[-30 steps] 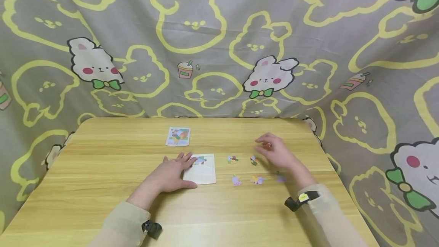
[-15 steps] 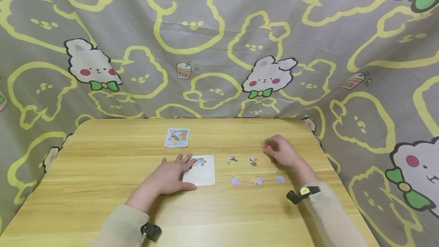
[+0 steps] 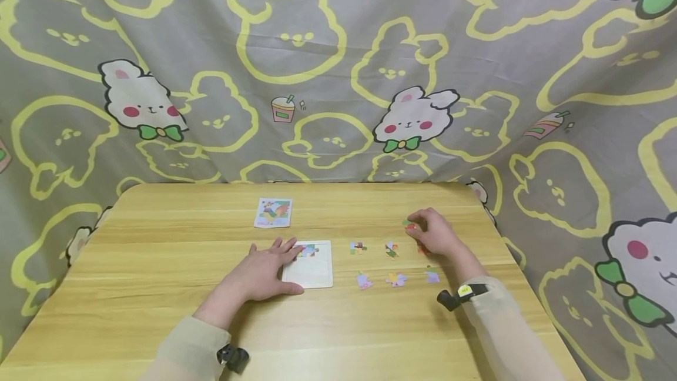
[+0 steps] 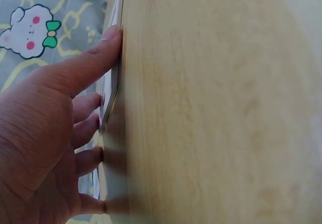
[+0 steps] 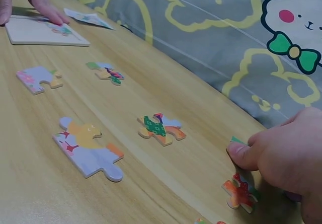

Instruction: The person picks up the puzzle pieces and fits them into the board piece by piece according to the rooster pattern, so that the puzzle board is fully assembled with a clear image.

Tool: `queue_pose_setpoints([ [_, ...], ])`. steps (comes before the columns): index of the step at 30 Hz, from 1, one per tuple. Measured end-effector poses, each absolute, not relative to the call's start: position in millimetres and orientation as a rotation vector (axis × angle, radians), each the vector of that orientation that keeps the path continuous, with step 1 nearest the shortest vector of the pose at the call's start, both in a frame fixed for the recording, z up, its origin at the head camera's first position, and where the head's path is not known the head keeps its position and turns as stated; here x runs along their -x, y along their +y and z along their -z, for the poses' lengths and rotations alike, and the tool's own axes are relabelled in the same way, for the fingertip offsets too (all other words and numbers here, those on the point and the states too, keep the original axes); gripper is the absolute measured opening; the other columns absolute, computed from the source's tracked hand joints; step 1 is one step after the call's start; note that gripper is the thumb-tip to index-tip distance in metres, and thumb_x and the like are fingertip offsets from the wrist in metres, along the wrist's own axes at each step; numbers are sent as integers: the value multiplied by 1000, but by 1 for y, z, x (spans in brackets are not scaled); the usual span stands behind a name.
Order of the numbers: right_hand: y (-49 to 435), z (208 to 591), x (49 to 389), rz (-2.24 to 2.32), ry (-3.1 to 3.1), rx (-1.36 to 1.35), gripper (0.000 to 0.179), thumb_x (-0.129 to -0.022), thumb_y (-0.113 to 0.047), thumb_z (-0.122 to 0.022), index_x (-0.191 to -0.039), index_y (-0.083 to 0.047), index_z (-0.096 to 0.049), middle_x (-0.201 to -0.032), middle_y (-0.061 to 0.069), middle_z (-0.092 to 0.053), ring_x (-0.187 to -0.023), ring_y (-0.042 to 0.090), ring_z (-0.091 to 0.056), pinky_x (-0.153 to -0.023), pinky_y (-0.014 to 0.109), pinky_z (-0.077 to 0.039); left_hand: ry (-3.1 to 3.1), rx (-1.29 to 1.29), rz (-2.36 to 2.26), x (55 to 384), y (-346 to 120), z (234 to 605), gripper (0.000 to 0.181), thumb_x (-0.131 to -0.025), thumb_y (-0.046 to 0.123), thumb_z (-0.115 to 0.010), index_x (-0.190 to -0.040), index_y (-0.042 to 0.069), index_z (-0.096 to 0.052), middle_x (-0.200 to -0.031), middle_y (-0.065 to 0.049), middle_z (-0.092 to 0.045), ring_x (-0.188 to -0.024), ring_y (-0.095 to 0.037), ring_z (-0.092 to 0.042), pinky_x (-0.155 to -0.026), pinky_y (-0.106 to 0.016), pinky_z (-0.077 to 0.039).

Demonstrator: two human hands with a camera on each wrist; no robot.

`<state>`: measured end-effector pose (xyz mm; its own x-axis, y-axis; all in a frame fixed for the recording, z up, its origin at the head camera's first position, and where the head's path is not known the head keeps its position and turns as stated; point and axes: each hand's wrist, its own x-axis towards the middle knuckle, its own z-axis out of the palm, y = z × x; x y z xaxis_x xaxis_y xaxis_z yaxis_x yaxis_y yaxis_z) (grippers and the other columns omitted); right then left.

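My left hand (image 3: 267, 269) lies spread across the left edge of a white square puzzle tray (image 3: 309, 277). Its thumb (image 4: 98, 58) touches the tray's near edge in the left wrist view. A joined bit of picture (image 3: 308, 250) sits in the tray's upper part, partly under my fingers. At the right, my right hand (image 3: 436, 234) pinches a green and red puzzle piece (image 3: 409, 225) between thumb and fingers; in the right wrist view the hand hides most of it. Just below that hand lies an orange and red puzzle piece (image 5: 241, 193).
Several loose puzzle pieces lie in two rows between the hands, among them a green patterned piece (image 5: 160, 129) and a yellow and lilac piece (image 5: 88, 148). A picture card (image 3: 272, 213) lies behind the tray. A patterned curtain (image 3: 338, 75) hangs behind the wooden table (image 3: 338, 334).
My right hand has moved slightly right, and its fingers have come together on the green and red puzzle piece. My left hand stays on the tray.
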<state>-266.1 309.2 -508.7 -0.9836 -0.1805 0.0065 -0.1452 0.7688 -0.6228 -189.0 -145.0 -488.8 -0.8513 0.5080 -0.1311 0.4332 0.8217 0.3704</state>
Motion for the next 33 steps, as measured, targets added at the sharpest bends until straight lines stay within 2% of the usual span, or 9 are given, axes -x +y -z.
queue_pose_setpoints([
  [4, 307, 509, 266, 1049, 2896, 248, 35, -99, -17, -77, -128, 0, -64, -116, 16, -65, -91, 25, -61, -85, 45, -52, 2780, -734, -493, 189, -146, 489, 96, -85, 70, -76, -162, 20, -47, -170, -5, -36, -153, -42, -33, -109, -85, -20],
  [7, 306, 509, 266, 1061, 2872, 241, 40, -100, -17, -77, -132, 1, -62, -116, 14, -65, -88, 23, -62, -80, 40, -53, 2779, -729, -490, 189, -146, 489, 96, -85, 70, -77, -162, 21, -47, -170, -4, -35, -153, -42, -32, -110, -85, -19],
  [11, 305, 508, 265, 1042, 2852, 244, 44, -101, -19, -75, -137, 3, -61, -120, 17, -60, -92, 26, -61, -82, 42, -53, 2782, -727, -491, 189, -145, 490, 96, -84, 70, -77, -162, 21, -47, -170, -4, -35, -153, -42, -32, -109, -86, -19],
  [14, 306, 506, 265, 1037, 2863, 248, 40, -101, -19, -75, -132, 2, -62, -121, 19, -60, -93, 27, -61, -84, 44, -53, 2784, -732, -495, 190, -145, 490, 96, -84, 70, -77, -162, 21, -48, -170, -5, -35, -153, -42, -32, -109, -86, -20],
  [20, 307, 506, 264, 1207, 2821, 249, 37, -98, -11, -78, -126, 3, -58, -95, 14, -63, -62, 23, -62, -57, 35, -54, 2779, -729, -501, 190, -144, 489, 96, -84, 69, -78, -162, 21, -47, -170, -4, -34, -154, -42, -31, -110, -85, -19],
  [23, 306, 506, 263, 1267, 2812, 253, 39, -97, -12, -79, -128, 3, -61, -86, 10, -63, -55, 20, -61, -50, 30, -52, 2780, -726, -495, 191, -143, 489, 96, -84, 69, -78, -162, 22, -47, -170, -3, -34, -154, -41, -31, -110, -85, -19],
  [28, 303, 506, 260, 1301, 2850, 290, 43, -98, -15, -79, -136, 1, -66, -84, 7, -70, -57, 19, -61, -49, 29, -51, 2779, -726, -488, 191, -143, 490, 96, -84, 69, -78, -162, 22, -47, -170, -3, -34, -154, -41, -32, -110, -85, -19],
  [33, 293, 502, 257, 1337, 2868, 357, 42, -100, -13, -76, -139, 1, -66, -90, 5, -71, -71, 20, -64, -59, 28, -53, 2778, -718, -490, 190, -143, 490, 96, -84, 70, -78, -162, 22, -47, -170, -3, -34, -154, -41, -32, -110, -85, -19],
])
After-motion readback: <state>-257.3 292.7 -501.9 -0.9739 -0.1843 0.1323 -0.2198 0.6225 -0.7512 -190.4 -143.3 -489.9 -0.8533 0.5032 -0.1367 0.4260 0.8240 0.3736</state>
